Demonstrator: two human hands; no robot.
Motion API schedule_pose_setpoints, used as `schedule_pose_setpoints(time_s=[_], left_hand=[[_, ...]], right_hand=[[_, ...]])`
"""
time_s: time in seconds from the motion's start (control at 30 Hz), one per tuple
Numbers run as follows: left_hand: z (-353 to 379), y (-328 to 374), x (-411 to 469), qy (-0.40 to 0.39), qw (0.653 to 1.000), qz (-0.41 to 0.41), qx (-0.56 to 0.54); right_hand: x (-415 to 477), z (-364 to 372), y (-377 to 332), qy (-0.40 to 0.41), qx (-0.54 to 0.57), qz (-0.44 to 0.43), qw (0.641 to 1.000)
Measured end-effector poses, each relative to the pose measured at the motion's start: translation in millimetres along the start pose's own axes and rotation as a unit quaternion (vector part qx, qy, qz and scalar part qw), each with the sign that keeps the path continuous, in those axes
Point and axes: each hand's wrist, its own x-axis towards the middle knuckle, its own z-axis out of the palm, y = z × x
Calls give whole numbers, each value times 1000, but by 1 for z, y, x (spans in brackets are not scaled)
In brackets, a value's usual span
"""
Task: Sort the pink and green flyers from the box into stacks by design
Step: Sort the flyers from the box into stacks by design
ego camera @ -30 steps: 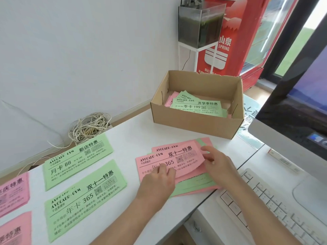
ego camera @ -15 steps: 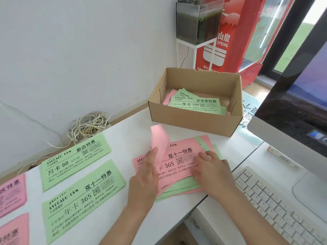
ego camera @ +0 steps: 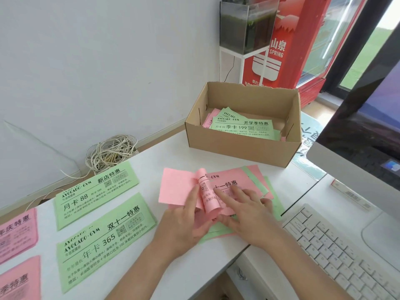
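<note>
Pink flyer (ego camera: pixel 179 189) curls off the pile (ego camera: pixel 255 180), pinched by left hand (ego camera: pixel 186 226) just left of right hand (ego camera: pixel 249 215), whose spread flat fingers pin the pile; peel slow so the next sheet stays.

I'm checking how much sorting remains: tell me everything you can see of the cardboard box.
The cardboard box is brown corrugated card, open-topped, its back rim ragged, slits in its end walls. It stands upright on the far side of the white desk. Inside lie loose pink flyers and green flyers, a green one topmost, face up.
</note>
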Motion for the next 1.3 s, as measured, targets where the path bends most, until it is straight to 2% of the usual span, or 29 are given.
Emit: schedule_pose_setpoints(time_s=[0.1, 0.23, 0.3, 0.4, 0.5, 0.57, 0.63, 0.7, 0.77, 0.8, 0.9, 0.97, 1.03, 1.13, 1.23, 1.3], left_hand=[[3, 4, 0, 0, 996, -67, -52], [12, -3, -5, 122, 979, -90, -137], [17, -6, -2, 148, 974, -86, -147], [15, -6, -1, 137, 977, -83, -141], [12, -6, -6, 70, 985, -75, -140], [15, -8, -8, 48, 994, -41, -92], [18, -11, -8, 68, 997, 13, -31], [17, -12, -4, 100, 992, -20, -71], [16, -13, -4, 121, 975, -99, -161], [17, -14, -4, 134, 969, -115, -172], [19, -12, -3, 149, 966, -116, -177], [22, -12, -6, 145, 972, -85, -162], [19, -10, -7, 111, 988, -47, -100], [20, -8, -6, 68, 998, -7, 3], [21, -4, -6, 47, 997, 16, 66], [21, -3, -7, 53, 994, 29, 89]], right_hand=[[3, -1, -2, 11, 44, 10, 999], [5, -5, 7, 51, 158, 54, 985], [4, -8, 9, 47, 177, 55, 982], [0, -10, 5, 17, 92, 31, 995], [2, -5, -2, 30, 65, 25, 997], [6, -3, -7, 55, 126, 32, 990], [8, -4, -13, 75, 233, 36, 969], [10, -4, -14, 99, 289, 49, 951], [9, -5, -9, 117, 236, 80, 961], [8, -4, -5, 116, 184, 100, 971], [4, -1, 2, 68, 67, 121, 988], [2, 3, 1, 55, 14, 113, 992], [3, 6, -2, 69, -15, 104, 992], [4, 6, -10, 76, 4, 77, 994], [4, 3, -17, 84, 113, 61, 988], [3, 0, -17, 111, 272, 74, 953]])
